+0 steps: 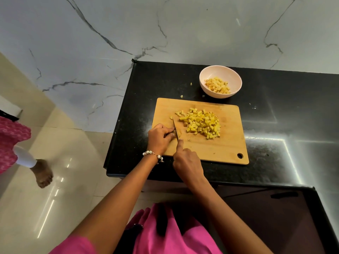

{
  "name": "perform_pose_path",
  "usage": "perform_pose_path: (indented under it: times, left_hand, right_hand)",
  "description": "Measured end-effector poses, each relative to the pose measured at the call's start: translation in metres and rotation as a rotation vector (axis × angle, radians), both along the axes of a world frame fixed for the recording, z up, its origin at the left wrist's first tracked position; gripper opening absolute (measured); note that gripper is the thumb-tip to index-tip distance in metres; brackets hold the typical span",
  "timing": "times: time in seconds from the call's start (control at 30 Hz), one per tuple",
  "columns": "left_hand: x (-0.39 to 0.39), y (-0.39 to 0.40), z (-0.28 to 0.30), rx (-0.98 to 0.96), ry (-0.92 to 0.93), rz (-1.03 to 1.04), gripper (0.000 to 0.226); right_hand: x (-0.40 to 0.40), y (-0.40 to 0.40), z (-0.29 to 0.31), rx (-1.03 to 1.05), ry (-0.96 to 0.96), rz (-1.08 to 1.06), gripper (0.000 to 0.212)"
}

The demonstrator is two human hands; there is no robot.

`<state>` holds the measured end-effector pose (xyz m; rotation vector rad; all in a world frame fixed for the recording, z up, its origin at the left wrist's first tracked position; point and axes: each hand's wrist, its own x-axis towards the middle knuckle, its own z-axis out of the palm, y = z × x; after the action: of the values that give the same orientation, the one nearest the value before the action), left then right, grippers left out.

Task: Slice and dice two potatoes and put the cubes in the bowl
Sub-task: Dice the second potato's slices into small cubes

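Head view, yellow potato cubes (201,124) heaped on board (220,151), left hand (159,136) pinching potato piece (178,132), right hand (187,162) gripping knife (175,129)

Home kitchen. Black granite counter (275,110) against veined marble wall (128,24); wooden board (220,149) with diced potato (200,123), bowl (220,70) of cubes, glossy tiled floor (64,180), bare foot (43,175) nearby.

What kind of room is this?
Probably a home kitchen: a wooden cutting board with potato cubes sits on a black stone counter, beside a bowl.
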<state>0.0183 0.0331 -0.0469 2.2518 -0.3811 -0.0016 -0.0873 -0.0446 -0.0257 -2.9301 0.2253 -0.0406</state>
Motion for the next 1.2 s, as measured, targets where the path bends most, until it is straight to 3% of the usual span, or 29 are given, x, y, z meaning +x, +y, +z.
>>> perform_pose_path:
  times: [0.1, 0.23, 0.4, 0.7, 0.9, 1.1, 1.2]
  left_hand:
    - [-0.002, -0.001, -0.001, -0.006, 0.001, 0.009, 0.027]
    - [-0.002, 0.0, 0.002, -0.015, 0.009, 0.018, 0.027]
    - [-0.002, 0.003, 0.006, 0.001, 0.056, -0.006, 0.03]
    - [0.0, 0.004, 0.009, 0.07, 0.081, -0.007, 0.028]
    - [0.0, 0.004, 0.009, 0.067, 0.083, -0.001, 0.027]
    - [0.0, 0.004, 0.01, 0.066, 0.098, -0.002, 0.026]
    - [0.0, 0.004, 0.011, 0.054, 0.121, 0.007, 0.025]
  right_hand:
    - [-0.012, 0.001, 0.004, -0.131, 0.084, -0.003, 0.062]
    - [-0.041, 0.004, -0.009, -0.058, 0.1, -0.015, 0.071]
    - [-0.033, -0.002, 0.013, 0.009, 0.019, -0.074, 0.049]
    - [-0.02, -0.005, 0.012, 0.103, -0.007, -0.035, 0.053]
    - [-0.018, 0.001, 0.007, 0.013, 0.076, -0.058, 0.057]
    - [-0.02, 0.009, 0.009, -0.041, -0.002, -0.023, 0.06]
    - [-0.007, 0.012, 0.013, -0.103, 0.103, -0.029, 0.062]
